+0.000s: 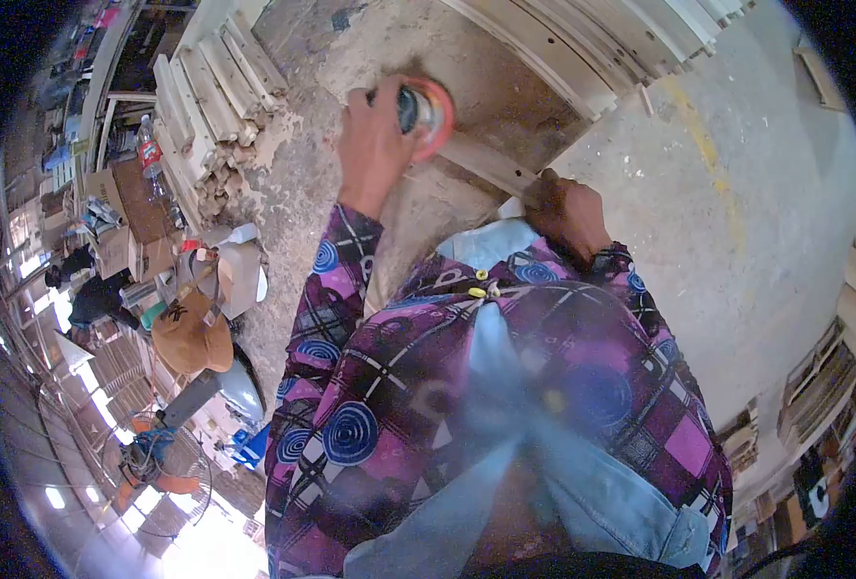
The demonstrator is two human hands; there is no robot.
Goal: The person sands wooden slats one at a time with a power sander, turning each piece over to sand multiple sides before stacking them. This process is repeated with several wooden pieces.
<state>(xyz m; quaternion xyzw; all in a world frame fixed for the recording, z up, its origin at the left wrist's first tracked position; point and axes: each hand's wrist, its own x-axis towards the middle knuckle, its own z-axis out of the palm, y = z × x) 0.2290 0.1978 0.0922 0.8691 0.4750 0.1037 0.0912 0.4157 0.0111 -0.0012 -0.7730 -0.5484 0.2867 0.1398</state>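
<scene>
My left hand (375, 145) is raised in front of me and closed around a round can with a red rim (426, 114). My right hand (568, 214) sits lower and to the right, gripping the near end of a pale wooden strip (486, 164) that lies on a rough, dusty work surface (351, 58). The can is held just above the strip's far part. Both sleeves are purple with blue circles, and my shirt fills the lower middle of the view.
Short wood offcuts (211, 106) are stacked at the upper left, and white wooden frames (621, 48) lie at the top right. A brown cap (192, 338), a bottle (148, 145) and a floor fan (148, 463) crowd the left. Another person (90, 289) crouches far left.
</scene>
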